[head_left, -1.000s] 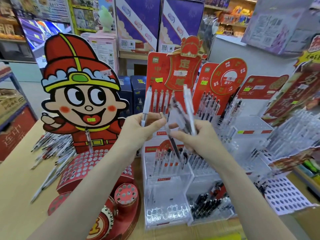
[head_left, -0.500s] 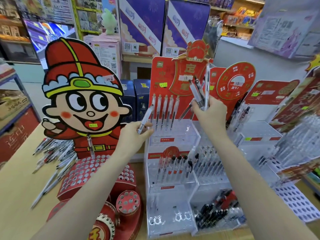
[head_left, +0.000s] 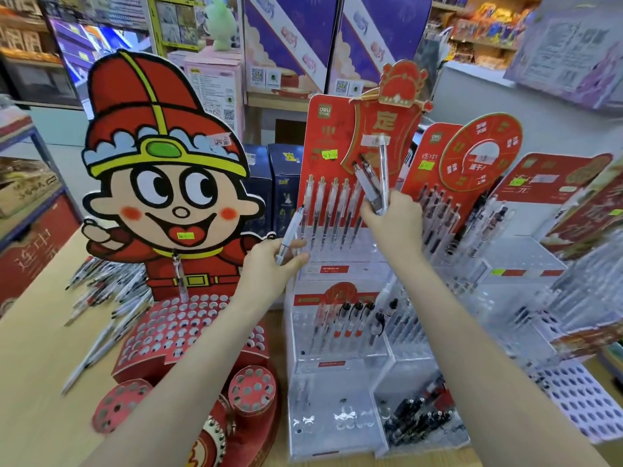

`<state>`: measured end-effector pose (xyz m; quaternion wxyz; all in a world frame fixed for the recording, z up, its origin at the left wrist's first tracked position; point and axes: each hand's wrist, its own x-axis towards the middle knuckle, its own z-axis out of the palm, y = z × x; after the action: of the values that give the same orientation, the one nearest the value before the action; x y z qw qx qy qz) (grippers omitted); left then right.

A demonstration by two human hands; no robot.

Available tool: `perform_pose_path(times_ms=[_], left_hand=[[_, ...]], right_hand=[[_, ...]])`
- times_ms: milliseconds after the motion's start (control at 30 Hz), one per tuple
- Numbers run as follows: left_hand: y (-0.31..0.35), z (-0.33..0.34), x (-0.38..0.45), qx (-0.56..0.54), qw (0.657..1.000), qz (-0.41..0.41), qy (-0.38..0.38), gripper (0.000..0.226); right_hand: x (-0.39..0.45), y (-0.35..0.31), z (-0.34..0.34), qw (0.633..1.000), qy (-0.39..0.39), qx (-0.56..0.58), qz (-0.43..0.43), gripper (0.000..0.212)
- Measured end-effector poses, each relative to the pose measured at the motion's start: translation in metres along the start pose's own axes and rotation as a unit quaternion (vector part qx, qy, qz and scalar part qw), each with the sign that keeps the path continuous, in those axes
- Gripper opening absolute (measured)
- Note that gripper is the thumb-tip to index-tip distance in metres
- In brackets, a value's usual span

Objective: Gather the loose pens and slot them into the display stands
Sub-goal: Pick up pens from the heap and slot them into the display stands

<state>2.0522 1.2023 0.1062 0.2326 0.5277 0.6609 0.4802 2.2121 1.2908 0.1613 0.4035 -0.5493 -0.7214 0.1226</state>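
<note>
A wooden table (head_left: 30, 365) carries everything here. At its left stands a big cartoon-boy cutout stand (head_left: 161, 183) with a red base full of round holes, one pen upright at the figure's belt. To the right stands a clear acrylic tiered display stand (head_left: 340, 332) with a red backing card; a row of pens (head_left: 332, 210) is slotted along its top tier, and more sit in the middle tier. A heap of loose pens (head_left: 104, 298) lies on the table behind and left of the cutout's base. The right hand (head_left: 392, 219) is closed around a small bunch of pens (head_left: 372, 183) fanned upward before the red card. The left hand (head_left: 273, 261) pinches a single pen (head_left: 290, 235) between thumb and fingers, tilted, just beside the left end of the top row.
</note>
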Motion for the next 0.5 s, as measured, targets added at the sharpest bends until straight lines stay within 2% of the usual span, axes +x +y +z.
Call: perform_pose_path(times_ms=[167, 333, 400, 500], left_hand=[[-0.002, 0.000, -0.001, -0.011, 1.000, -0.007, 0.005, 0.024], [0.003, -0.003, -0.002, -0.015, 1.000, -0.010, -0.013, 0.012], [0.005, -0.006, -0.003, -0.020, 0.999, -0.017, -0.024, 0.009], [0.008, -0.007, -0.005, -0.003, 0.999, -0.024, -0.031, 0.012]], right_hand=[[-0.001, 0.004, 0.006, 1.000, 0.000, 0.015, 0.013, 0.021], [-0.013, -0.003, -0.011, 0.998, -0.017, 0.050, 0.022, 0.021], [-0.030, -0.004, -0.024, 0.983, -0.046, 0.171, 0.054, 0.018], [-0.055, -0.006, -0.042, 0.912, -0.137, 0.362, 0.136, 0.022]])
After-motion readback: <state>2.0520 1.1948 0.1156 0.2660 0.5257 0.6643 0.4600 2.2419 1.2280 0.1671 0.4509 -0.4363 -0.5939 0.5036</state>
